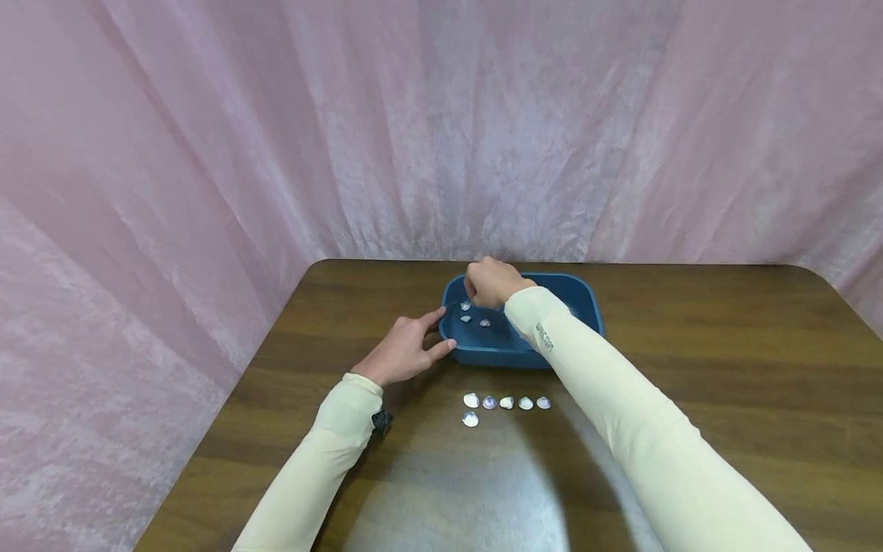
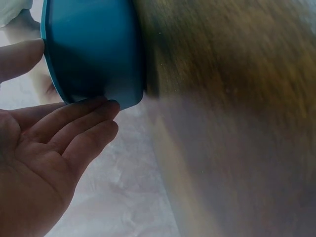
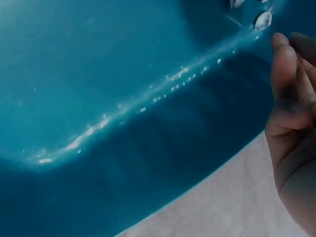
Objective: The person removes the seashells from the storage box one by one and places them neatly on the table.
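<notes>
A blue basin (image 1: 500,357) stands on the wooden table with a few small pale shells (image 1: 485,323) on its floor at the left. My left hand (image 1: 405,351) touches the basin's left end. In the left wrist view its fingers (image 2: 81,121) lie straight against the outer wall, the thumb at the rim. Over the far left part of the basin, my right hand (image 1: 494,283) points down with bent fingers. In the right wrist view its fingertips are close to a shell (image 3: 263,20); whether they pinch anything is hidden.
In front of the basin several shells (image 1: 507,402) lie in a row, and a single shell (image 1: 471,419) sits below the row's left end. A pink curtain (image 1: 455,153) hangs behind the table (image 1: 724,368). My right forearm crosses over the basin's near right side.
</notes>
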### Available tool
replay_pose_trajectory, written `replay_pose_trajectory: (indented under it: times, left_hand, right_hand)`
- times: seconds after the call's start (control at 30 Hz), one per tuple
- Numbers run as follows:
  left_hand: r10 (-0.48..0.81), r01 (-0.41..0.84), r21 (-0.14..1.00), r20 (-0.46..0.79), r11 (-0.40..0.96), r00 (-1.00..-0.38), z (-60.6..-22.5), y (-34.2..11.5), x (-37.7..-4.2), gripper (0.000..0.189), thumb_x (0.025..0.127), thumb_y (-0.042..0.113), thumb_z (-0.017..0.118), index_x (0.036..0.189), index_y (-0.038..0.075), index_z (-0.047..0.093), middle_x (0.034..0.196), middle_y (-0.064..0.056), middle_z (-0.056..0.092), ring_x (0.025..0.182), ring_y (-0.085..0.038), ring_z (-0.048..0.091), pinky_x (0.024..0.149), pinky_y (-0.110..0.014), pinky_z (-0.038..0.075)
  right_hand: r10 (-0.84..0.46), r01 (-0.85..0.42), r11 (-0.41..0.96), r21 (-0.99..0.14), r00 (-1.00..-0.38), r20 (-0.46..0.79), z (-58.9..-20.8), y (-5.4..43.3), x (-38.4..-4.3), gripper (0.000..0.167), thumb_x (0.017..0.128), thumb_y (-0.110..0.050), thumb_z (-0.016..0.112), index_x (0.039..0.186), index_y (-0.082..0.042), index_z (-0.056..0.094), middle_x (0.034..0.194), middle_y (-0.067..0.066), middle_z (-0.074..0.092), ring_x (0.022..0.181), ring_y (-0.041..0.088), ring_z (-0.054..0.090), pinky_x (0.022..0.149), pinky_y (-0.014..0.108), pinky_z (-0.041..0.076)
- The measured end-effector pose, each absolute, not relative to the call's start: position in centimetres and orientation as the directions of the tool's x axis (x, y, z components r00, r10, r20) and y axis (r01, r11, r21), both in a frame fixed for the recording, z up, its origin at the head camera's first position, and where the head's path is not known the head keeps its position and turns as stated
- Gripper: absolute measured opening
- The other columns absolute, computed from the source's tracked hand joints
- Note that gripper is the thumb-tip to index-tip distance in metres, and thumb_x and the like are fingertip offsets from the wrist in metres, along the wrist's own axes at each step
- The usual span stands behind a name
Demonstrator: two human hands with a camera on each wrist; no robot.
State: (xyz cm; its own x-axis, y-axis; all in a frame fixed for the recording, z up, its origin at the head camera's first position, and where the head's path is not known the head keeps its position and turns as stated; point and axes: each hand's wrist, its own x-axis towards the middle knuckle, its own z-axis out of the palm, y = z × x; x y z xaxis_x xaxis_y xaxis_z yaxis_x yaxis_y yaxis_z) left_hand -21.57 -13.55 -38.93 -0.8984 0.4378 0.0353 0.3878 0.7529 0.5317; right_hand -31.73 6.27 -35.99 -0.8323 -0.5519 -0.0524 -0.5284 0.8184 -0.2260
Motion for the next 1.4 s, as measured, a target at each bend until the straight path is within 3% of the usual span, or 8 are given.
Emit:
replay_pose_trajectory:
  times: [0.3, 0.57, 0.87, 1.07, 1.4]
  left_hand:
    - [0.433, 0.372, 0.52, 0.005, 0.769, -0.902, -38.9, -13.1, -21.4, 0.07, 0.099, 0.04, 0.062, 0.154, 0.004, 0.038, 0.145, -0.016, 0.058, 0.133, -0.026, 0.059, 0.11, -0.043, 0.049]
    - [0.455, 0.409, 0.512, 0.04, 0.755, -0.89, -39.0, -12.8, -21.4, 0.069, 0.099, 0.037, 0.062, 0.153, 0.001, 0.039, 0.14, -0.018, 0.061, 0.131, -0.026, 0.06, 0.109, -0.043, 0.05]
    - [0.451, 0.405, 0.515, 0.041, 0.755, -0.892, -38.9, -13.1, -21.2, 0.069, 0.099, 0.037, 0.062, 0.153, 0.001, 0.039, 0.141, -0.018, 0.061, 0.131, -0.028, 0.06, 0.108, -0.043, 0.05]
    - [0.444, 0.397, 0.516, 0.036, 0.759, -0.895, -38.9, -13.2, -21.2, 0.068, 0.099, 0.037, 0.062, 0.153, 0.002, 0.039, 0.141, -0.017, 0.061, 0.131, -0.027, 0.06, 0.108, -0.043, 0.051]
    - [0.441, 0.39, 0.519, 0.027, 0.761, -0.897, -39.2, -13.1, -21.0, 0.068, 0.099, 0.037, 0.062, 0.153, 0.002, 0.039, 0.142, -0.017, 0.06, 0.131, -0.026, 0.06, 0.108, -0.043, 0.05]
  right_hand:
    - [-0.475, -0.446, 0.873, -0.196, -0.87, -0.131, -36.9, 5.6, -31.7, 0.01, 0.094, -0.009, 0.066, 0.101, -0.009, 0.074, 0.097, 0.006, 0.073, 0.085, 0.02, 0.067, 0.081, 0.037, 0.059]
    - [-0.442, -0.417, 0.894, -0.163, -0.881, -0.171, -37.8, 5.2, -31.9, 0.012, 0.097, -0.012, 0.064, 0.104, -0.009, 0.074, 0.1, 0.007, 0.074, 0.088, 0.021, 0.07, 0.084, 0.039, 0.06]
    - [-0.438, -0.401, 0.894, -0.2, -0.874, -0.208, -38.1, 5.1, -31.8, 0.021, 0.099, -0.012, 0.06, 0.113, -0.011, 0.075, 0.115, 0.008, 0.073, 0.101, 0.023, 0.07, 0.091, 0.043, 0.059]
    - [-0.446, -0.404, 0.887, -0.225, -0.875, -0.186, -38.5, 4.9, -31.9, 0.022, 0.1, -0.017, 0.058, 0.113, -0.012, 0.074, 0.112, 0.007, 0.072, 0.097, 0.021, 0.068, 0.089, 0.042, 0.059]
    - [-0.474, -0.439, 0.875, -0.204, -0.862, -0.18, -38.9, 4.6, -31.6, 0.006, 0.094, -0.012, 0.069, 0.094, -0.015, 0.075, 0.092, 0.003, 0.071, 0.08, 0.017, 0.066, 0.076, 0.035, 0.057]
